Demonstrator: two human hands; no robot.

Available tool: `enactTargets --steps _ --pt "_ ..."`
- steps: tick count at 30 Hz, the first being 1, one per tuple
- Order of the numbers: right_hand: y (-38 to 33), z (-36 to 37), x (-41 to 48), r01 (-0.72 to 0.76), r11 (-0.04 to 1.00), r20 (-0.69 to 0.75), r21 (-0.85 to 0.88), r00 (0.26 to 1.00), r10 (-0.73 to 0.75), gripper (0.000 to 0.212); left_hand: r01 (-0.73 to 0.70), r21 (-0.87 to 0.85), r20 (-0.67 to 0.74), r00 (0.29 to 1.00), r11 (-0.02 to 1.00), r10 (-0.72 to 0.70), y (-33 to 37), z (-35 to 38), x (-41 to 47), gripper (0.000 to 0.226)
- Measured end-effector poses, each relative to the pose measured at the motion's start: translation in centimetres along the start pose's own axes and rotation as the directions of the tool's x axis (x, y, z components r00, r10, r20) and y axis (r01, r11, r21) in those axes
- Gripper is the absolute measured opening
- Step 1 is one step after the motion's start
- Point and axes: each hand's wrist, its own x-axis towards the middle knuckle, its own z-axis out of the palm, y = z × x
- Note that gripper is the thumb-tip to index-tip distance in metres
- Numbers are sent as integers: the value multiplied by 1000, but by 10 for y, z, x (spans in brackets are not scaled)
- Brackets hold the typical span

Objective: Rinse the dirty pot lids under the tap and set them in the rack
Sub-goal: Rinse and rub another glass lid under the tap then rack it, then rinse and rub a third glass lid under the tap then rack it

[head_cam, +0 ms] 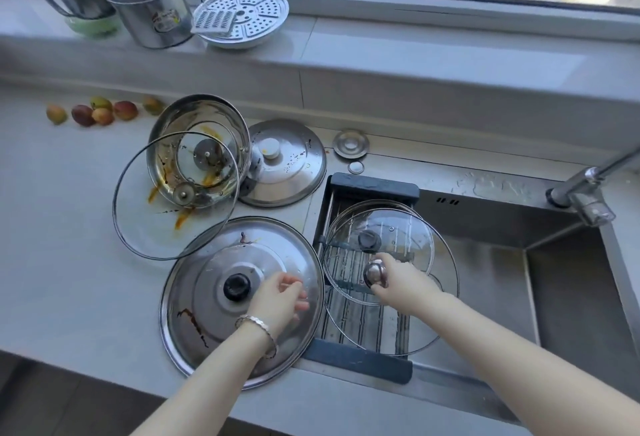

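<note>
A clear glass lid with a shiny metal knob (391,283) is held by that knob in the right hand (398,280), at the centre right of the frame, over the dark-framed wire draining rack (360,354) that spans the left part of the steel sink (571,283). The fingers are closed around the knob. A second glass lid with a black knob (377,228) lies in the rack just behind, partly overlapped by the held one.

The left hand (280,300), with a silver bracelet (258,326) at the wrist, is seen at the lower centre above a large steel lid with a black knob (207,297), which rests on the grey counter (69,280) and is streaked with dark sauce. The fingers are loosely curled and nothing is gripped; whether the lid is touched cannot be told.

At the centre left, a large rimmed glass lid (145,224) smeared with orange sauce leans over the steel lid's edge, and a tilted steel pot (201,145) holding smaller stained glass lids is seen behind it. A domed steel lid with a white knob (287,165) lies to the right of the pot. The chrome tap (588,193) is seen at the right edge. Small red and yellow fruits (100,112) lie at the upper left, below steel mugs (152,10) and a perforated steamer plate (242,16) on the windowsill.
</note>
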Motion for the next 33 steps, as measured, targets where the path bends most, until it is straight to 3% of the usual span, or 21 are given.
enactTargets --steps 2,3,5,6,7,8,9,10,11,12,13,14,19,24,29,31,33 --pt "-2 -12 -2 9 999 -30 -37 1000 -10 44 136 -316 40 991 939 -130 10 -3 13 14" --pt "-4 -19 -3 16 999 -65 -35 998 -18 40 187 -504 66 982 843 -178 17 -9 24 26" --pt "-12 -32 -2 28 999 -117 16 993 -26 35 220 -828 121 968 516 -218 34 -27 46 44" --pt "-16 -38 -1 36 998 -135 52 990 -28 32 234 -912 157 958 338 -239 44 -35 55 48" --pt "-20 -44 0 44 995 -149 85 988 -31 30 207 -938 135 957 278 -257 53 -41 67 49" --pt "-24 -48 1 53 992 -161 113 986 -35 27 230 -969 187 921 91 -343 60 -49 79 48" --pt "-27 -51 2 61 989 -168 133 985 -38 25 158 -979 91 906 131 -412 65 -50 77 46" --pt "-29 -52 2 66 987 -170 150 985 -40 24 133 -907 -69 888 399 -454 71 -50 85 45" --pt "-32 -53 2 67 984 -169 164 985 -39 23 67 -888 -167 874 454 -455 70 -54 95 44" --pt "-34 -52 2 63 982 -162 176 986 -34 23 18 -974 -92 881 227 -465 66 -60 104 43" --pt "-35 -51 1 54 982 -154 184 988 -25 22 -4 -996 -35 935 89 -353 67 -67 114 42" --pt "-36 -50 0 40 981 -141 189 990 -13 21 -62 -994 -87 956 95 -279 72 -70 118 39" --pt "-29 -39 -5 -44 971 -51 234 997 57 19 -161 -986 -147 947 -28 -285 67 -81 134 34" --pt "-29 -30 0 -40 974 -5 221 999 42 22 -164 -987 -159 955 3 -248 68 -104 123 29" --pt "-41 -30 10 44 971 -55 235 998 -32 21 -170 -967 -209 956 191 -206 67 -107 77 24" --pt "-48 -34 13 80 948 -111 308 993 -48 19 -192 -940 -244 956 282 -163 67 -102 54 13" --pt "-57 -44 15 84 852 -149 516 989 -7 22 -207 -900 -260 961 383 -90 69 -95 33 17"
